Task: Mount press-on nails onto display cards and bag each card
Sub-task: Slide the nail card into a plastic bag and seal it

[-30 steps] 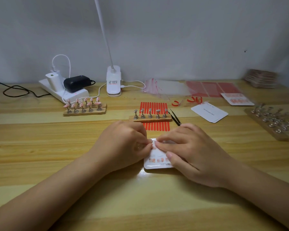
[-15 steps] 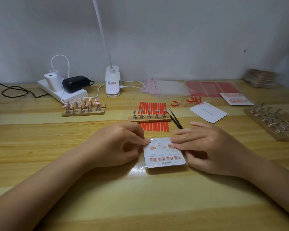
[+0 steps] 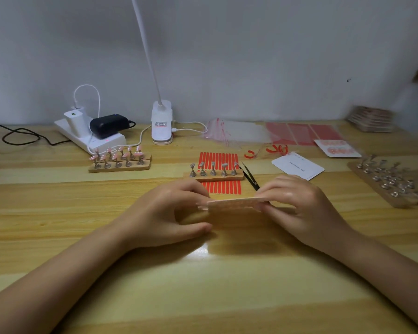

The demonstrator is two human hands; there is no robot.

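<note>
both hands pinch the bagged display card (image 3: 234,203), left hand (image 3: 165,213) at its left end, right hand (image 3: 297,203) at its right end, holding it edge-on just above the worktop (image 3: 203,285), in front of the empty nail stand (image 3: 212,174) and tweezers (image 3: 250,175).

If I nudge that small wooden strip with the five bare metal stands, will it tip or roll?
The wooden strip lies flat on the table, so it would probably slide rather than roll. Its metal stands are tall and thin, so a push up high might tip it.
</note>
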